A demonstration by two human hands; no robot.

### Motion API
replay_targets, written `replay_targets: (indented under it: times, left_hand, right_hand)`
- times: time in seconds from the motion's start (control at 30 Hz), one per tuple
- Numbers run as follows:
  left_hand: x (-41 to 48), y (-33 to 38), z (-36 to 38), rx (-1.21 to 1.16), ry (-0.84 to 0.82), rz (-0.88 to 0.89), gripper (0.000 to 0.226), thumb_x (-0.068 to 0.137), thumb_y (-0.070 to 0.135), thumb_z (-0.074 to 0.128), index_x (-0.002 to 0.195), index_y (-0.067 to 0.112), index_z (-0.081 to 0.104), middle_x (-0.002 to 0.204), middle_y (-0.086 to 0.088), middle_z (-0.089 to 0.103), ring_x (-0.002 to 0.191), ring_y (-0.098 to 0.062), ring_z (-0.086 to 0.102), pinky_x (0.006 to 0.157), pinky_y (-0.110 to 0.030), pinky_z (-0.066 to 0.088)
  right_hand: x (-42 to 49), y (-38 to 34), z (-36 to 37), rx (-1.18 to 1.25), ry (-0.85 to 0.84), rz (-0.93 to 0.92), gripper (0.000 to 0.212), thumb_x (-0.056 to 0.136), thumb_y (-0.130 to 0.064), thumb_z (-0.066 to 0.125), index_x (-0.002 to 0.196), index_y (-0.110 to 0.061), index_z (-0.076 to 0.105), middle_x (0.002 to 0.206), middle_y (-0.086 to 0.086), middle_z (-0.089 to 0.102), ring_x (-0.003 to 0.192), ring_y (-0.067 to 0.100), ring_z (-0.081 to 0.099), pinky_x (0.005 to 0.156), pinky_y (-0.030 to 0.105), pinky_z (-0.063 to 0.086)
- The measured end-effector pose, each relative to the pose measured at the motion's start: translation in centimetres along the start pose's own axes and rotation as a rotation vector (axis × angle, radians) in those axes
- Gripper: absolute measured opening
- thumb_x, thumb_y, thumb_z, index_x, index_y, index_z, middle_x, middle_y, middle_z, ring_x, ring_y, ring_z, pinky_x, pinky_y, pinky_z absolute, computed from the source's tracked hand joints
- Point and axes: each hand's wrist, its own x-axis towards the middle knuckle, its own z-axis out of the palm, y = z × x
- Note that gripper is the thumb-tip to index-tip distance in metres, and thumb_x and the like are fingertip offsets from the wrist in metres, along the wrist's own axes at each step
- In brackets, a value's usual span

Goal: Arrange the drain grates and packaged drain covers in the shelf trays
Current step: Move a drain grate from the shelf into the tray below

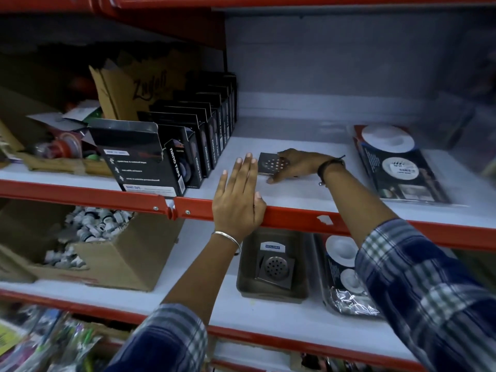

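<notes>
Head view: right hand (298, 163) grips drain grate (272, 164); left hand (237, 200) flat on shelf (295, 194)

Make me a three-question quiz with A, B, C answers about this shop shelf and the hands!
1. Where is the drain grate under the right hand?
A. On the upper white shelf
B. In the cardboard box
C. On the floor

2. What colour are the shelf rails?
A. Green
B. Red
C. Yellow

3. What is the left hand doing?
A. Holding a packet
B. Making a fist
C. Resting open on the shelf edge

Answers:
1 A, the grate lies flat on the upper shelf beside the black boxes.
2 B, the front rails are red.
3 C, its fingers are spread and it holds nothing.
</notes>
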Motion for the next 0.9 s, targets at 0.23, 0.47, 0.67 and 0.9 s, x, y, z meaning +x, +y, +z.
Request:
replay_targets:
  times: [0.23, 0.47, 0.67, 0.9]
  left_hand:
    - [0.0, 0.0, -0.2, -0.004, 0.023, 0.006, 0.062, 0.081, 0.027, 0.034, 0.139, 0.005, 0.041, 0.145, -0.011, 0.047, 0.135, -0.024, 0.044, 0.112, -0.042, 0.033]
    - [0.1, 0.2, -0.4, 0.000, 0.004, -0.004, 0.062, 0.082, 0.027, 0.033, 0.139, 0.005, 0.040, 0.144, -0.011, 0.048, 0.134, -0.024, 0.045, 0.111, -0.042, 0.034]
    - [-0.3, 0.3, -0.4, -0.019, 0.018, 0.000, 0.060, 0.083, 0.027, 0.031, 0.139, 0.006, 0.041, 0.144, -0.010, 0.048, 0.134, -0.025, 0.045, 0.110, -0.043, 0.035]
    - [-0.2, 0.1, 0.2, 0.006, 0.075, 0.003, 0.061, 0.081, 0.025, 0.035, 0.138, 0.006, 0.043, 0.143, -0.009, 0.050, 0.134, -0.023, 0.046, 0.110, -0.043, 0.036]
  right_hand:
    - [-0.5, 0.1, 0.1, -0.043, 0.156, -0.055, 0.051, 0.051, -0.066, 0.073, 0.074, -0.024, 0.055, 0.078, -0.003, 0.062, 0.074, 0.015, 0.060, 0.058, 0.025, 0.042]
    - [-9.1, -0.6, -1.2, 0.060, 0.428, -0.110, 0.055, 0.063, -0.057, 0.074, 0.100, -0.018, 0.064, 0.103, 0.000, 0.056, 0.090, 0.018, 0.055, 0.075, 0.028, 0.045]
    - [-19.6, -1.3, 3.4, 0.213, 0.329, -0.344, 0.081, 0.051, -0.067, 0.066, 0.122, -0.028, 0.054, 0.118, -0.002, 0.054, 0.108, 0.017, 0.056, 0.097, 0.043, 0.049]
    - [-18.2, 1.6, 14.4, 0.147, 0.119, -0.226, 0.092, 0.050, -0.075, 0.061, 0.130, -0.029, 0.048, 0.126, -0.009, 0.050, 0.115, 0.012, 0.050, 0.096, 0.032, 0.046]
